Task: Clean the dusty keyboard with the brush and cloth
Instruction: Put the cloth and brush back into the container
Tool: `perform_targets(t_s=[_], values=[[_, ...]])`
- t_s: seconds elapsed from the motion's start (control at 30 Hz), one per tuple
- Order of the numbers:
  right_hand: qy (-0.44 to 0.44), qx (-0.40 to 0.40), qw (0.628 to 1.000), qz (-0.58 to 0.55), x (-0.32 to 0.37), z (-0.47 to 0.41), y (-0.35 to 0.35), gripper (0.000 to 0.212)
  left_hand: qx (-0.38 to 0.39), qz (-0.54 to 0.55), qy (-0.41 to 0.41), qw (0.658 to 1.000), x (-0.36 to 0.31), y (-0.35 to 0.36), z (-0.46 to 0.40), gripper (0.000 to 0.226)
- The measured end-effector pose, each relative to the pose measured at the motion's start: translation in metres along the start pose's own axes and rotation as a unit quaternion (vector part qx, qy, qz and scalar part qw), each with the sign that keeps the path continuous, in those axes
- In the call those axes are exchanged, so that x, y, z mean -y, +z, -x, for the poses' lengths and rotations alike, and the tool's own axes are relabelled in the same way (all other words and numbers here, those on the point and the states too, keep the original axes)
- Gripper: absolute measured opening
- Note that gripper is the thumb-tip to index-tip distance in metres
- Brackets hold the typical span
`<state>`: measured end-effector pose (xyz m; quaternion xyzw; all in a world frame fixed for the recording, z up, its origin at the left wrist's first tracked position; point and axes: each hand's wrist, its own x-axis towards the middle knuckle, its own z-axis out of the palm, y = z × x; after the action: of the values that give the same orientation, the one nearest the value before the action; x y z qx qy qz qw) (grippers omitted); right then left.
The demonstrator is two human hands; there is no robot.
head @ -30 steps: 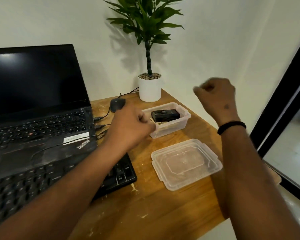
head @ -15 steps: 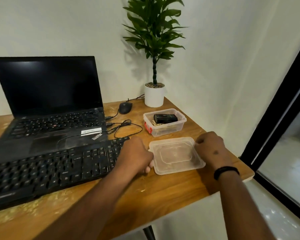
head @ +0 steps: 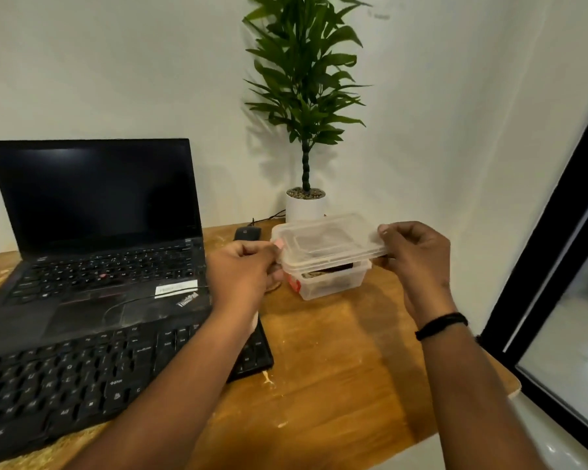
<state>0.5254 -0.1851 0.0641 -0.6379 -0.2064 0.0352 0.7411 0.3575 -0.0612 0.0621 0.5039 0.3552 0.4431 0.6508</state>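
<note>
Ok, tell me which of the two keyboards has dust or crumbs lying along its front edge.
The separate black keyboard, nearest the camera, in front of the laptop: pale crumbs lie on the table along its front edge. The laptop's built-in keys sit behind it.

A wooden counter (head: 347,361) is seen, flecked with pale dust. On it are set a black keyboard (head: 92,378) at the front, an open laptop (head: 92,239) behind it, a mouse (head: 248,234), a potted plant (head: 305,203) and a clear plastic box (head: 326,283).

A single head-worn view looks forward and down, close over the wooden desk (head: 336,351) toward the wall corner.
</note>
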Motion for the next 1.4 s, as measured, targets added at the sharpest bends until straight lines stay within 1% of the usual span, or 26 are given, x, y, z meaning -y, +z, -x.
perform_targets(t_s=[0.03,0.13,0.2,0.23,0.37,0.5,0.6,0.67,0.8,0.93,1.03,1.13,1.27,1.33,1.4], values=[[-0.007,-0.013,1.000,0.022,-0.005,-0.014,0.006,0.003,0.010,0.007,-0.015,1.000,0.003,0.007,-0.009,0.009],[0.000,-0.015,0.996,0.089,-0.022,-0.051,0.023,0.010,0.035,0.027,-0.073,0.996,0.014,0.027,-0.034,0.024],[-0.006,-0.004,0.991,0.131,-0.037,-0.067,0.028,0.009,0.039,0.025,-0.091,0.995,0.023,0.037,-0.049,0.028],[-0.013,-0.003,0.989,0.149,-0.046,-0.070,0.030,0.008,0.035,0.015,-0.092,0.995,0.027,0.041,-0.056,0.027],[-0.044,-0.002,0.976,0.214,-0.068,-0.069,0.031,0.018,0.016,-0.048,-0.090,0.995,0.036,0.045,-0.075,0.021],[-0.108,0.004,0.950,0.294,-0.070,-0.065,0.032,0.023,-0.005,-0.070,-0.088,0.994,0.041,0.041,-0.080,0.028],[-0.105,0.031,0.935,0.337,-0.073,-0.064,0.033,0.019,-0.012,-0.114,-0.074,0.991,0.044,0.038,-0.079,0.028],[-0.092,0.041,0.933,0.347,-0.076,-0.064,0.033,0.018,-0.007,-0.137,-0.085,0.987,0.047,0.036,-0.080,0.029],[-0.081,0.033,0.934,0.347,-0.080,-0.067,0.033,0.018,0.030,-0.160,-0.115,0.980,0.052,0.030,-0.085,0.037],[-0.074,0.024,0.931,0.358,-0.083,-0.069,0.033,0.019,0.041,-0.156,-0.114,0.980,0.053,0.030,-0.087,0.038],[-0.049,0.025,0.929,0.366,-0.085,-0.070,0.034,0.020,0.046,-0.152,-0.111,0.981,0.055,0.033,-0.091,0.038],[-0.036,0.026,0.931,0.363,-0.086,-0.071,0.033,0.024,0.057,-0.157,-0.109,0.980,0.056,0.033,-0.092,0.034],[0.008,0.047,0.939,0.340,-0.086,-0.071,0.031,0.028,0.086,-0.187,-0.110,0.972,0.051,0.031,-0.095,0.029],[0.039,0.055,0.942,0.330,-0.087,-0.072,0.031,0.035,0.112,-0.197,-0.123,0.966,0.048,0.031,-0.099,0.029],[0.071,0.058,0.943,0.320,-0.088,-0.073,0.031,0.038,0.136,-0.212,-0.144,0.957,0.045,0.029,-0.102,0.028]])
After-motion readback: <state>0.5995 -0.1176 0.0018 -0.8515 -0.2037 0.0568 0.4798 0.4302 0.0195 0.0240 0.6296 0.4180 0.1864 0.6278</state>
